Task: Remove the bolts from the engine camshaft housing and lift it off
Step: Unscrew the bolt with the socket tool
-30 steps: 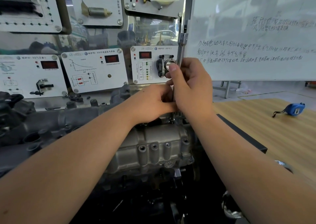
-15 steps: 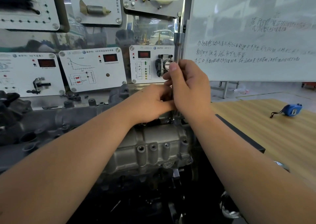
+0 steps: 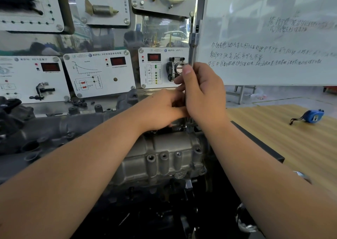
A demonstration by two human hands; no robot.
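Note:
The grey cast camshaft housing (image 3: 164, 158) lies across the engine in front of me, with several bolt bosses along its near side. A long steel socket wrench (image 3: 192, 45) stands upright at the housing's far right corner. My right hand (image 3: 200, 94) grips its shaft, thumb pointing up. Low on the same shaft, just above the housing, the fingers of my left hand (image 3: 160, 109) are curled round the tool. The tool's tip and the bolt under it are hidden by my hands.
Training panels (image 3: 98, 72) with gauges stand behind the engine, and a whiteboard (image 3: 273, 38) at the right. A wooden table (image 3: 291, 142) to the right carries a blue tape measure (image 3: 312, 116). Dark engine parts (image 3: 11, 114) lie at the left.
My hands stay on the upright wrench at the same spot. The view has shifted slightly; no clear movement of the tool.

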